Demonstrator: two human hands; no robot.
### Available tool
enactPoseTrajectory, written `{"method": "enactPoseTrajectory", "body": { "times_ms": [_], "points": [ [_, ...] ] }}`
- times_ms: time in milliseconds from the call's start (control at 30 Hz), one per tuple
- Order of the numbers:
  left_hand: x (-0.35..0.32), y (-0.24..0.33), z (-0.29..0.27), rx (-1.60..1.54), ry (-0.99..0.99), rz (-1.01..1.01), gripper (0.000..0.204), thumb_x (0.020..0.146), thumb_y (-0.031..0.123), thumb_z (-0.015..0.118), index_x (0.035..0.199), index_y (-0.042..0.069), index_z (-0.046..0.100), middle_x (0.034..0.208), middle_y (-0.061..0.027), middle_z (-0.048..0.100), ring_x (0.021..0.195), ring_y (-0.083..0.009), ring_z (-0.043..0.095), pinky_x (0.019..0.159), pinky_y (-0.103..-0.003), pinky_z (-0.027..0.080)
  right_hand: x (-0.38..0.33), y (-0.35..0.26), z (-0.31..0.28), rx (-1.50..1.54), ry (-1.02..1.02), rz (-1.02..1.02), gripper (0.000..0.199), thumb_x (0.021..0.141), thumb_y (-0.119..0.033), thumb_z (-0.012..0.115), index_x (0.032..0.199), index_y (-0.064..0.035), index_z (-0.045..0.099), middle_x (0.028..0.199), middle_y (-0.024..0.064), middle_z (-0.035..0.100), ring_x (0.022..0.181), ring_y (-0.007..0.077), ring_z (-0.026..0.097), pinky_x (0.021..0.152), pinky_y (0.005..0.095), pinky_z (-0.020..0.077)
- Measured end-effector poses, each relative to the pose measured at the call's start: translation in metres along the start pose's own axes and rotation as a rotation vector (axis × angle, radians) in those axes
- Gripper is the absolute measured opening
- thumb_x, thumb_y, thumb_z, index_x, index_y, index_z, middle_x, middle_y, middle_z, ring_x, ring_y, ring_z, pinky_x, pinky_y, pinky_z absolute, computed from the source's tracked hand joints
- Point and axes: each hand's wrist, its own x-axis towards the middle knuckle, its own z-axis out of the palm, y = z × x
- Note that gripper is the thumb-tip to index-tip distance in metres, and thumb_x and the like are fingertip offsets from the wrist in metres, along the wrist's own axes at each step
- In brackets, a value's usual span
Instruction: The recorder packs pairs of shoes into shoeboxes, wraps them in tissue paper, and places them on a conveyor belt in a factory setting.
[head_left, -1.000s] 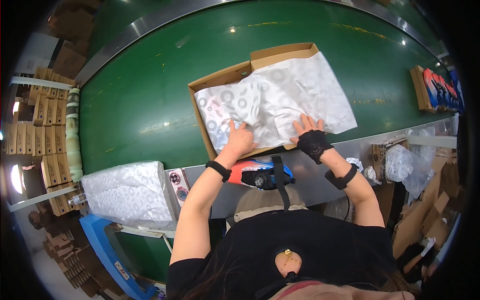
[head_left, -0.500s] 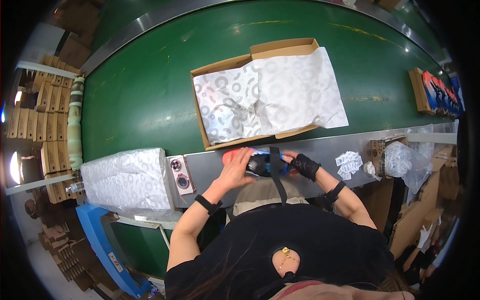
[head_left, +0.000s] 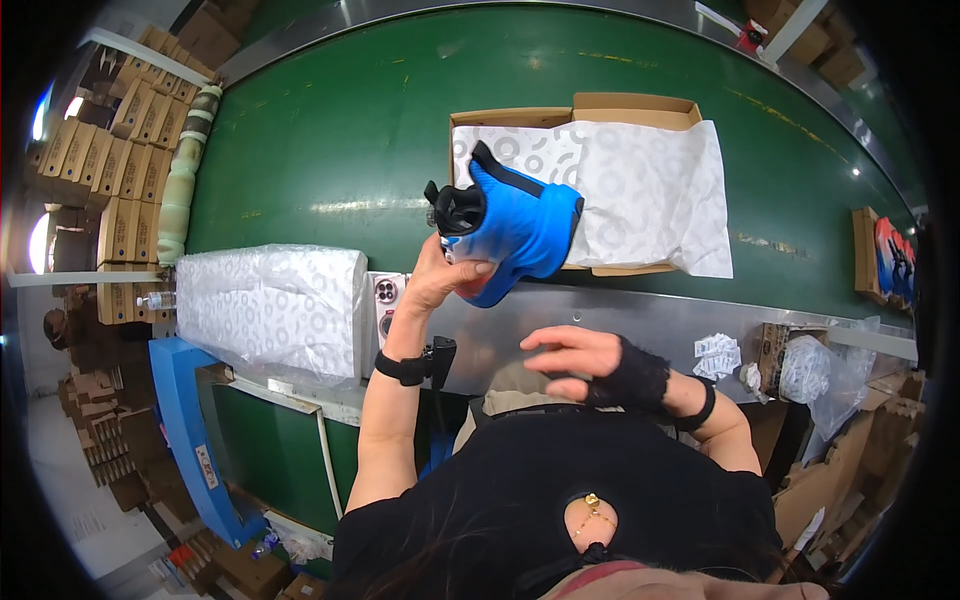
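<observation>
A blue sneaker with a black collar and pull tab is gripped near its red-tinged end by my left hand, thumb across it. It is held up in front of the near left part of an open cardboard box. White patterned tissue paper lines that box and hangs over its right edge. My right hand, in a black fingerless lace glove, is empty with its fingers apart, over the metal edge near my body. Part of the sneaker is hidden behind my left hand.
A plastic-wrapped stack of patterned paper lies left, beside a phone. Small white packets lie right, near a carton with a plastic bag. Far right, a box holds colourful shoes. Brown boxes line the left rack.
My left hand has lifted the sneaker away from my body, toward the box. My right hand has let go of it and drawn back, fingers spreading. The whole view has shifted slightly.
</observation>
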Motion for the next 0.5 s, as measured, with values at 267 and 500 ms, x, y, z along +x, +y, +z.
{"method": "enactPoseTrajectory", "body": {
  "times_ms": [267,500],
  "points": [
    [0.068,-0.05,0.018,-0.35,0.144,-0.084,0.042,0.079,0.028,0.062,0.107,0.001,0.046,0.095,-0.0043,0.054,0.08,-0.0124,0.054,0.067,-0.027,0.046,-0.072,0.126,0.013,0.52,0.446,0.797,0.047,0.079,-0.028,0.06,0.114,0.0009,0.047,0.097,0.0095,0.058,0.087,0.0143,0.056,0.074,0.0268,0.0444],
    [0.138,-0.124,0.049,-0.42,0.162,-0.587,0.053,0.081,0.04,0.056,0.114,-0.001,0.043,0.107,-0.0116,0.052,0.1,-0.0221,0.049,0.08,-0.041,0.044,-0.06,0.173,-0.001,0.969,1.046,0.93,0.048,0.075,-0.031,0.064,0.111,-0.0019,0.049,0.106,0.0073,0.053,0.088,0.0178,0.053,0.069,0.0265,0.0442]
  ]
}}
